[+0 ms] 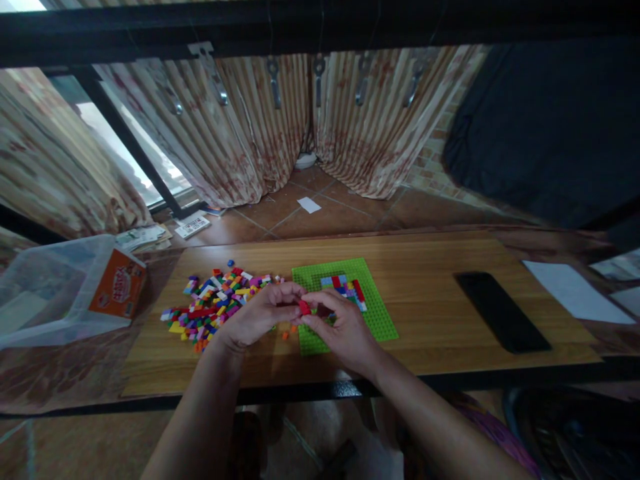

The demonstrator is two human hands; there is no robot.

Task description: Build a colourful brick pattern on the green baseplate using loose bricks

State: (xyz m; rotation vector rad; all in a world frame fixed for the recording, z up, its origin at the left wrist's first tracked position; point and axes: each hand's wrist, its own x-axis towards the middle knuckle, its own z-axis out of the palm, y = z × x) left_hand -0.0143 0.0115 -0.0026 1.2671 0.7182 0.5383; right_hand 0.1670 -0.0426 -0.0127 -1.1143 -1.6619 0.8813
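Note:
Both hands meet over the left part of a green studded baseplate [383, 320]. Between their fingertips is a small red toy brick [305, 307]. My left hand [263, 312] pinches it from the left, and my right hand [345, 327] has its fingers closed on it from the other side. On the baseplate, partly hidden by my right hand, sits a low build of coloured bricks [350, 291] in red, blue, white and other colours. A heap of loose bricks [220, 303] lies left of my left hand. A few orange bricks [286, 333] lie just below the hands.
A wooden table [425, 267] carries everything. At its right lies a black phone [503, 312], with white paper [575, 290] beyond. A clear plastic bin [55, 287] with an orange label stands off the left end. Curtains hang behind.

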